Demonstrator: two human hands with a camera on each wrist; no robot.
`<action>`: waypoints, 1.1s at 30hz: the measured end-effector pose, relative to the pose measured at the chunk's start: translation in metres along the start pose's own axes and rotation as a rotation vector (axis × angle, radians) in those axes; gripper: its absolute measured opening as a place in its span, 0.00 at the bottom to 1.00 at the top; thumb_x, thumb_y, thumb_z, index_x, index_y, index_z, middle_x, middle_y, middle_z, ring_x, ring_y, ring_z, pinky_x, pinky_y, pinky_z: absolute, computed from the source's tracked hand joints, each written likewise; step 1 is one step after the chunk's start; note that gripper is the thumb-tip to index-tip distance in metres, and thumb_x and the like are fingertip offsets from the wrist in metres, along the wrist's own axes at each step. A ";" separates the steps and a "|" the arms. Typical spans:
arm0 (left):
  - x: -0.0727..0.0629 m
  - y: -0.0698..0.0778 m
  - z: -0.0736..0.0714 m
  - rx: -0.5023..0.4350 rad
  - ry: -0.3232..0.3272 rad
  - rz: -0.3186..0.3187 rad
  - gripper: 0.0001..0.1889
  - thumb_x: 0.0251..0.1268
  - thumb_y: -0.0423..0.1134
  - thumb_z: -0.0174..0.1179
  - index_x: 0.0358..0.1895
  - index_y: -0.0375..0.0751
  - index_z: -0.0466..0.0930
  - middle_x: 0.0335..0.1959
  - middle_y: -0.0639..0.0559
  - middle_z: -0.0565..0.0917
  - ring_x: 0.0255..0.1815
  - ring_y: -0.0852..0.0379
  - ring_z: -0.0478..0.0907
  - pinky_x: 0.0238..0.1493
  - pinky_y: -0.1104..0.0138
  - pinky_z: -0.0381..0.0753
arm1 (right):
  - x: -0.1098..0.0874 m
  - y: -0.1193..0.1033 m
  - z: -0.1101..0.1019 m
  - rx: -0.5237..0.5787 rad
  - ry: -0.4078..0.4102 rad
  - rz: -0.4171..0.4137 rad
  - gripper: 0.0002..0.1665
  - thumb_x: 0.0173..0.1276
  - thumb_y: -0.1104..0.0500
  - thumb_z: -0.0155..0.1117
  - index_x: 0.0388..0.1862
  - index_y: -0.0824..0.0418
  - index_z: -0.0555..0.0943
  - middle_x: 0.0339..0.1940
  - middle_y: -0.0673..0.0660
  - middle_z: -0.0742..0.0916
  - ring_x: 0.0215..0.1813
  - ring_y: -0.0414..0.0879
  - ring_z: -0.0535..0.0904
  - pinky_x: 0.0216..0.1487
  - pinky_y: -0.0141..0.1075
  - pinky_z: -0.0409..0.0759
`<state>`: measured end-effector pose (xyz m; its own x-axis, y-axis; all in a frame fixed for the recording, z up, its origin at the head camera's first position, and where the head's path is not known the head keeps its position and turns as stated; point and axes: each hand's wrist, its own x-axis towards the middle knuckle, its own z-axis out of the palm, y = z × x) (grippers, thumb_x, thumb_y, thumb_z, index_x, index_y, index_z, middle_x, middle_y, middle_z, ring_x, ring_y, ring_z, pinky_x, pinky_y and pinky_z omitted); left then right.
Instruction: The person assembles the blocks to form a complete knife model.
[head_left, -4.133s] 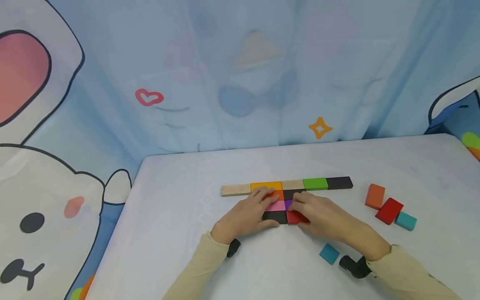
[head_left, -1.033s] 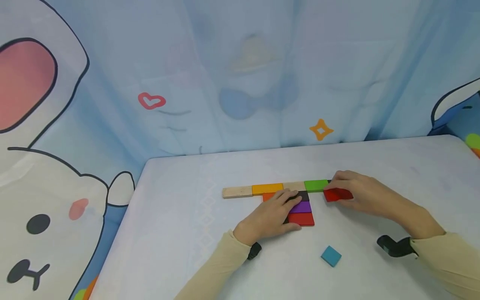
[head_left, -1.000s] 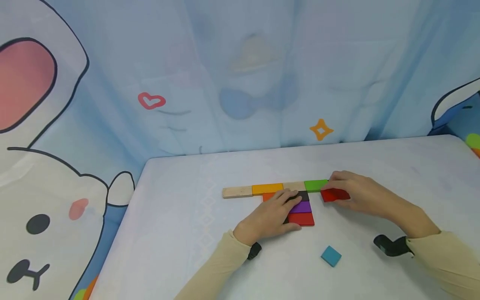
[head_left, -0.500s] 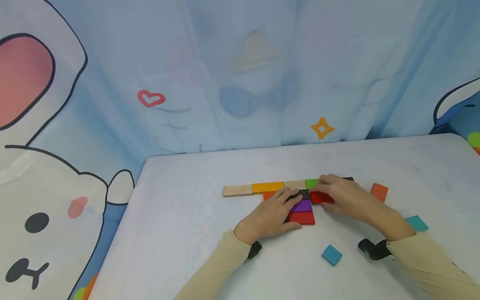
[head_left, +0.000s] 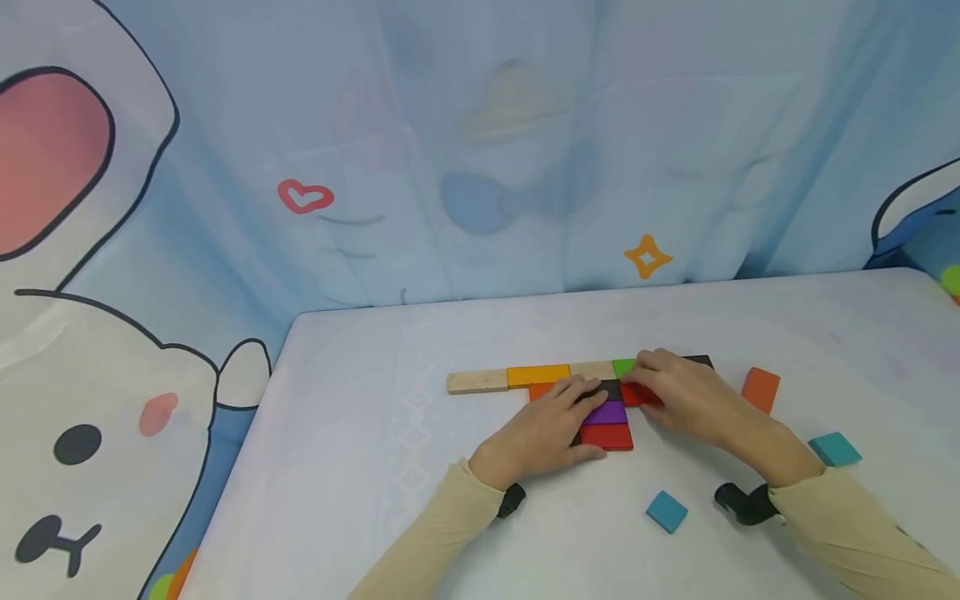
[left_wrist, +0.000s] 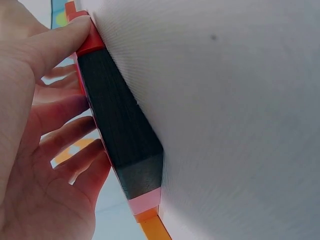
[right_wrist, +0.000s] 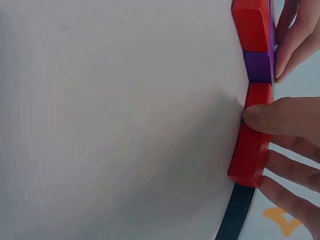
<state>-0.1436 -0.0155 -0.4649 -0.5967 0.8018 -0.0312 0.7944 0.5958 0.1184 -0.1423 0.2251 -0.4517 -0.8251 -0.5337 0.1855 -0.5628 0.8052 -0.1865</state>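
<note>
My right hand (head_left: 686, 396) pinches a red block (head_left: 636, 393) lying flat against the row behind it; in the right wrist view its thumb presses the block's near side. My left hand (head_left: 534, 435) rests on the block group with fingers spread, its thumb at the near edge by a second red block (head_left: 611, 437). Next to that are a purple block (head_left: 607, 413), a dark block (head_left: 612, 389) and an orange-red block (head_left: 540, 391). The left hand mostly covers a black block (left_wrist: 120, 115) and a pink block (left_wrist: 146, 201), which show in the left wrist view.
The back row holds a plain wooden block (head_left: 477, 382), a yellow-orange block (head_left: 538, 377), another wooden block (head_left: 592, 371), a green block (head_left: 624, 366) and a dark end block (head_left: 699, 361). Loose lie an orange block (head_left: 761, 389) and two teal blocks, one right (head_left: 835, 449), one nearer (head_left: 667, 512).
My right hand has picked the red block from the loose group at right and brought it left against the assembled blocks. My left hand has shifted right over them.
</note>
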 end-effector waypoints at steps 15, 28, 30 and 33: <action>0.001 0.000 0.000 -0.016 -0.011 -0.005 0.39 0.77 0.61 0.58 0.81 0.42 0.64 0.81 0.47 0.64 0.82 0.51 0.59 0.78 0.69 0.58 | -0.003 0.004 0.004 0.006 0.048 -0.042 0.23 0.51 0.68 0.86 0.47 0.67 0.89 0.42 0.59 0.85 0.47 0.55 0.84 0.47 0.49 0.89; 0.002 0.003 0.001 0.011 -0.007 -0.003 0.38 0.77 0.61 0.58 0.81 0.43 0.65 0.81 0.48 0.65 0.82 0.51 0.60 0.78 0.68 0.59 | -0.027 0.032 -0.030 0.044 0.098 0.081 0.17 0.58 0.68 0.81 0.47 0.64 0.89 0.46 0.59 0.84 0.49 0.56 0.81 0.45 0.53 0.88; 0.002 0.002 0.001 0.011 -0.004 -0.004 0.38 0.77 0.61 0.58 0.81 0.42 0.65 0.81 0.48 0.65 0.82 0.51 0.60 0.78 0.68 0.59 | -0.035 0.046 -0.035 0.056 0.058 0.117 0.20 0.56 0.71 0.80 0.49 0.64 0.88 0.49 0.62 0.84 0.53 0.60 0.80 0.47 0.57 0.87; 0.001 0.002 0.002 0.012 -0.003 -0.003 0.38 0.77 0.61 0.58 0.81 0.42 0.65 0.81 0.48 0.65 0.82 0.51 0.60 0.78 0.68 0.59 | -0.048 0.064 -0.040 0.070 0.003 0.153 0.24 0.53 0.75 0.80 0.49 0.62 0.88 0.52 0.63 0.83 0.55 0.63 0.78 0.49 0.59 0.86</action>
<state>-0.1425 -0.0138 -0.4665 -0.5991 0.7999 -0.0347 0.7937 0.5990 0.1060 -0.1367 0.3131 -0.4343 -0.9013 -0.4054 0.1527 -0.4328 0.8572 -0.2792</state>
